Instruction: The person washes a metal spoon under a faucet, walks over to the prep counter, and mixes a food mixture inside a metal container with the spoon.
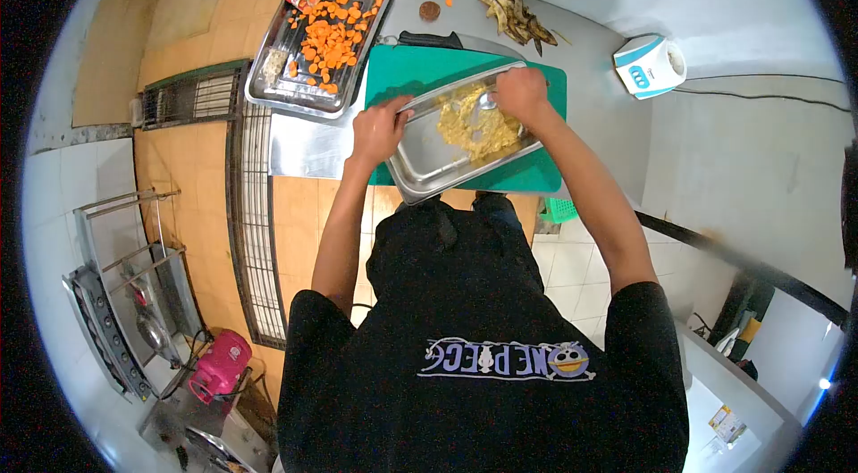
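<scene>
A rectangular steel pan lies at a slant over the green cutting board. Yellow mashed food fills its right part. My left hand grips the pan's left rim, fingers wrapped over the edge. Closed round a metal utensil, my right hand is over the pan's upper right corner; the utensil's shiny rounded end touches the mash. Its handle is hidden in my fist.
A steel tray with sliced carrots stands at the left. Behind the board lie a black-handled knife, a round brown object and dark peels. A white-and-blue appliance is at the right.
</scene>
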The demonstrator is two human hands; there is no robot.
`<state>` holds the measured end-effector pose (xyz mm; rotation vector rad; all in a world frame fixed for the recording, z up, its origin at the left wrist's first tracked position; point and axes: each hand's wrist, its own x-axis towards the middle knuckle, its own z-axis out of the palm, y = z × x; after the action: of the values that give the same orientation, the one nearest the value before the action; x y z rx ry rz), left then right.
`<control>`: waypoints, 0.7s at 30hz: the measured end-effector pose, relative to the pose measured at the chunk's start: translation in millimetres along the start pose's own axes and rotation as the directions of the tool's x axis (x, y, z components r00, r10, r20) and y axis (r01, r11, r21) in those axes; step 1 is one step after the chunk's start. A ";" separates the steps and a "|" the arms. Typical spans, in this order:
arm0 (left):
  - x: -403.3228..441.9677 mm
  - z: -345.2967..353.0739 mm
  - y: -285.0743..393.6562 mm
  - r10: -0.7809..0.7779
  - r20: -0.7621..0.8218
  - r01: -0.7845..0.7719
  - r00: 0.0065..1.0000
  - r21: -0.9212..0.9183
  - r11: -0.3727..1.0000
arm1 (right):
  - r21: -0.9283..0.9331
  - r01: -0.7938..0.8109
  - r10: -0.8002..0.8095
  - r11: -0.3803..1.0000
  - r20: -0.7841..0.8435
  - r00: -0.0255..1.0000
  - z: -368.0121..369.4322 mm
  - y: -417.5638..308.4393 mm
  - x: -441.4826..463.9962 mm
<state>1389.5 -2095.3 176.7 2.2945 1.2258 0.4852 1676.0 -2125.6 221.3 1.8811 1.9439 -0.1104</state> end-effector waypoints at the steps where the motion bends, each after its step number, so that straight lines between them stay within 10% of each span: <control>1: -0.9 -0.4 1.2 -0.011 -0.005 0.011 1.000 -0.005 1.000 | -0.003 -0.001 0.001 1.000 -0.003 1.000 -2.8 -0.6 -1.7; 10: -6.9 -0.6 4.2 -0.067 0.034 0.066 0.997 0.039 0.997 | 0.114 -0.023 0.019 0.993 0.036 0.999 16.0 -27.8 -1.3; 13: -7.8 -0.1 5.0 -0.046 -0.008 0.046 0.999 0.010 0.999 | -0.007 0.021 -0.022 1.000 -0.178 0.984 -1.5 -28.4 2.8; 21: -17.0 -0.1 5.2 -0.043 -0.024 0.043 0.999 -0.015 0.999 | 0.092 0.029 -0.031 0.995 0.023 0.999 -3.2 -43.1 4.2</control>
<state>1383.8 -2112.1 178.5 2.2515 1.2768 0.5058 1633.5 -2123.9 212.5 1.8994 1.9820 -0.2344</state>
